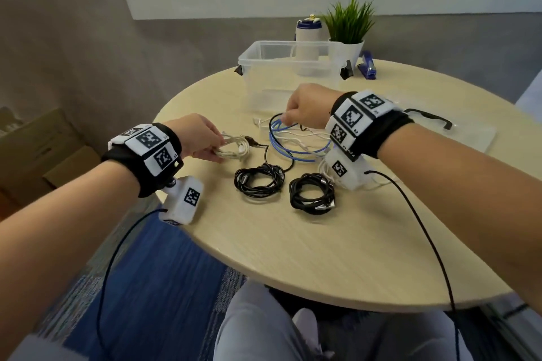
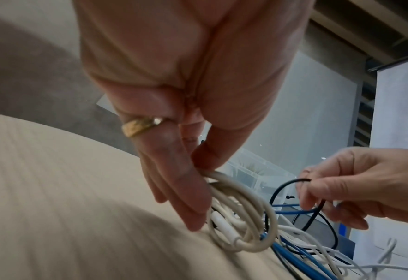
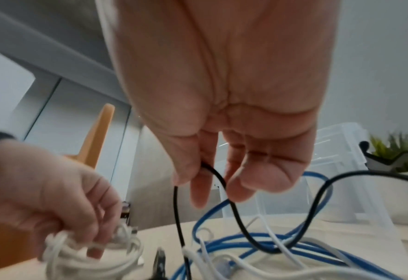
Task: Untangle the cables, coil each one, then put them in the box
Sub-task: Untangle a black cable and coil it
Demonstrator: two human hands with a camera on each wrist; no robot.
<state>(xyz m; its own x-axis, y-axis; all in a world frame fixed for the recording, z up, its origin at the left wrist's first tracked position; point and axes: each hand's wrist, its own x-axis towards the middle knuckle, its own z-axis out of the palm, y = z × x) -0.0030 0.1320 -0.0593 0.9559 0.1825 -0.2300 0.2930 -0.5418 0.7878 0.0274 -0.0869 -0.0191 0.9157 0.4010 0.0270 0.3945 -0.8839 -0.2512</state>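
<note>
My left hand (image 1: 199, 138) (image 2: 198, 181) grips a coiled white cable (image 1: 233, 149) (image 2: 241, 223) (image 3: 90, 257) low over the round table (image 1: 293, 228). My right hand (image 1: 302, 110) (image 3: 212, 181) pinches a loose black cable (image 1: 274, 123) (image 3: 236, 217) (image 2: 315, 210) lifted out of a tangle of blue cable (image 1: 296, 152) (image 3: 258, 244) and thin white cables (image 1: 302, 136). Two coiled black cables (image 1: 259, 179) (image 1: 312, 193) lie in front of the tangle. The clear plastic box (image 1: 290, 73) (image 3: 342, 180) stands open just behind the tangle.
The box's clear lid (image 1: 457, 132) with a black clip lies at the right. A bottle (image 1: 308, 38), a potted plant (image 1: 349, 29) and a blue stapler (image 1: 368, 66) stand behind the box. Cardboard boxes (image 1: 38, 152) sit on the floor at the left.
</note>
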